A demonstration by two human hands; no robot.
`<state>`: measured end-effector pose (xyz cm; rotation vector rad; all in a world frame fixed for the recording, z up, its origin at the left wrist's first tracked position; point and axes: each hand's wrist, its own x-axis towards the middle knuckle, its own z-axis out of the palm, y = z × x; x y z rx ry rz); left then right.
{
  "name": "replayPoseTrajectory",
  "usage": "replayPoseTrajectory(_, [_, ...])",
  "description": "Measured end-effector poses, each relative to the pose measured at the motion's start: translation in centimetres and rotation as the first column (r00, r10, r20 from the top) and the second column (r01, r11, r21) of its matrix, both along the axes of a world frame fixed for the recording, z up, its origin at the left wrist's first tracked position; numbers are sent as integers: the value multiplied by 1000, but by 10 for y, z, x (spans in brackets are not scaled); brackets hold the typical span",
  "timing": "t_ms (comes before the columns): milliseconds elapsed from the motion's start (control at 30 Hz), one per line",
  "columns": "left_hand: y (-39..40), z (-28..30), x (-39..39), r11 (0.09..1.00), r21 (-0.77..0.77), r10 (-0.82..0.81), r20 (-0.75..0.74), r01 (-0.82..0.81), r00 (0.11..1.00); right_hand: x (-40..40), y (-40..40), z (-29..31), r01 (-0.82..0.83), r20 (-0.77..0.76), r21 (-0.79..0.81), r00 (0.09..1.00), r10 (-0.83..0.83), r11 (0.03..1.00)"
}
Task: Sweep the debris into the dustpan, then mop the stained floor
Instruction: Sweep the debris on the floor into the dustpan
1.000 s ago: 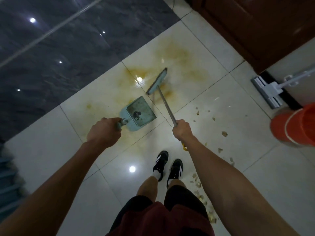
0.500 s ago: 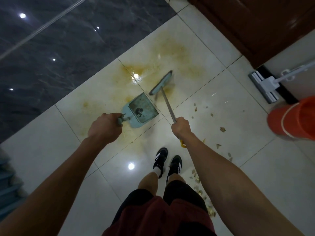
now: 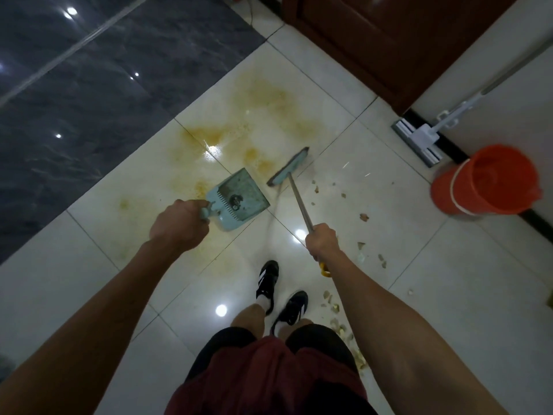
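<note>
Two hands at work, both closed on tools. Left hand (image 3: 179, 224): grip wrapped around the handle of the pale blue dustpan (image 3: 239, 197), pan held low over the stained tile, mouth turned toward the broom. Right hand (image 3: 323, 239): grip closed around the metal shaft of the broom (image 3: 288, 167), yellow handle end showing below the wrist. Compared with a second ago, the broom head has swung off the middle of the yellow-brown stain (image 3: 257, 127) to its right edge, closer to the scattered debris (image 3: 363, 217); the dustpan has followed and sits nearer the broom head, though a gap remains between them. The person's feet have also shifted into a step. Judgement: sweeping has barely begun; the tools are being brought to the mess, and nearly all the scraps lie loose on the white floor (image 3: 449, 295), strung from beside the broom head back past the right shoe. A small dark lump already lies in the pan. Mopping is not yet started: the flat mop (image 3: 419, 139) leans by the wall, beside the orange bucket (image 3: 484, 182). No brand, label or legible writing is visible on any item.
</note>
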<state>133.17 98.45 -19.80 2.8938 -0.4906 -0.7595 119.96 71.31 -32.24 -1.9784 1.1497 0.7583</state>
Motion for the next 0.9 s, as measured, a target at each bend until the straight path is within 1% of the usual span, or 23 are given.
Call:
replayPoseTrajectory(233, [-35, 7, -33, 997, 40, -70, 17, 69, 997, -69, -31, 15, 93, -13, -15, 996, -93, 996])
replayPoseTrajectory(333, [-50, 8, -47, 996, 39, -78, 7, 77, 997, -95, -40, 21, 130, -23, -21, 991, -131, 991])
replayPoseTrajectory(567, [-86, 6, -65, 988, 28, -152, -7, 152, 988, -145, -60, 32, 245, -41, -6, 969, -245, 969])
replayPoseTrajectory(700, [-105, 9, -68, 980, 16, -199, -9, 199, 980, -160, -69, 36, 309, -6, 16, 951, -309, 951])
replayPoseTrajectory(900, [-130, 11, -58, 972, 6, -236, -1, 236, 972, -148, -86, 39, 318, 54, 27, 946, -319, 948])
